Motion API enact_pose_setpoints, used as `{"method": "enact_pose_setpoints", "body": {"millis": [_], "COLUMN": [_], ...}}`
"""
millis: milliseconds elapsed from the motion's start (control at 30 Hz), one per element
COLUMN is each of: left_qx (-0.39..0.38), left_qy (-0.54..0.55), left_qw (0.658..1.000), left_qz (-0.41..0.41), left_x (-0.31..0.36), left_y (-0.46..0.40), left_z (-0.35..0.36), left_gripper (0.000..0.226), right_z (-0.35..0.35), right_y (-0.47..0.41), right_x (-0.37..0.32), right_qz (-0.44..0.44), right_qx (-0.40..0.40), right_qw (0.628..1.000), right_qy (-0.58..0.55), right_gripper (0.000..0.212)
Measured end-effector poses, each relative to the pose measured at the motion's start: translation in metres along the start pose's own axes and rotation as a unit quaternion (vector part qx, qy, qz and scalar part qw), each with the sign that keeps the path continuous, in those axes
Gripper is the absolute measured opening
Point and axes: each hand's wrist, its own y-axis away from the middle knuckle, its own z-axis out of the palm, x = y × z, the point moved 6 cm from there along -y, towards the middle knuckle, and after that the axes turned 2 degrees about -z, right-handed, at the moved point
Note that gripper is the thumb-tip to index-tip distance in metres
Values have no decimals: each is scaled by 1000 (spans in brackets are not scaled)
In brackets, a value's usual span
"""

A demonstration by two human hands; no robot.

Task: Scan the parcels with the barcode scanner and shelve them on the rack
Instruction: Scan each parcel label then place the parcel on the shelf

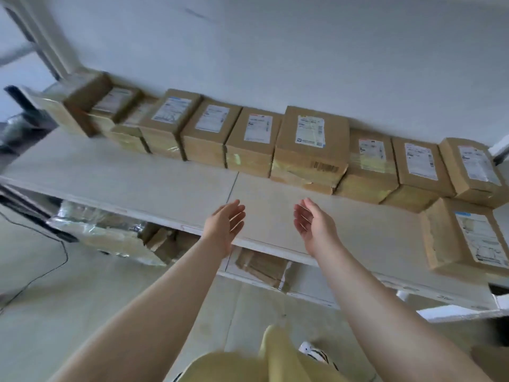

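Both hands empty here, left hand and right hand with fingers spread loose, palms facing. Boxes sit in a row just beyond the fingertips on the shelf. No scanner visible. I'd grip the sides evenly, label up.

A plain white wall fills the upper half of the view. Below lies a pale grey tiled floor, and a thin black cable trails across it at the left edge. Near the bottom edge hangs a pale yellow garment (its outline is blurred), and just beside it is a white shoe with black markings.
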Motion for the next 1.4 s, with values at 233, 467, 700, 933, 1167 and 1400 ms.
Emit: {"method": "enact_pose_setpoints", "body": {"millis": [233, 467, 700, 933, 1167, 1400], "left_qx": [103, 153, 228, 323, 361, 326], "left_qy": [126, 211, 236, 254, 300, 281], "left_qw": [985, 962, 940, 901, 873, 895], "left_qz": [51, 81, 94, 140, 131, 117], "left_x": [99, 149, 199, 270, 306, 378], "left_y": [5, 2, -20, -9, -15, -41], "left_z": [-185, -300, -394, -521, -625, -749], "left_gripper": [9, 12, 6, 10, 4, 3], "right_z": [195, 340, 460, 600, 708, 814], "right_y": [34, 67, 64, 99, 140, 163], "right_x": [92, 173, 253, 334, 401, 488], "right_qz": [42, 100, 149, 193, 181, 179], "right_qx": [-147, -240, -291, -370, -412, -377], "right_qw": [987, 957, 924, 872, 836, 851], "right_qy": [54, 130, 199, 256, 315, 317], "right_gripper": [12, 10, 9, 7, 9, 13]}}
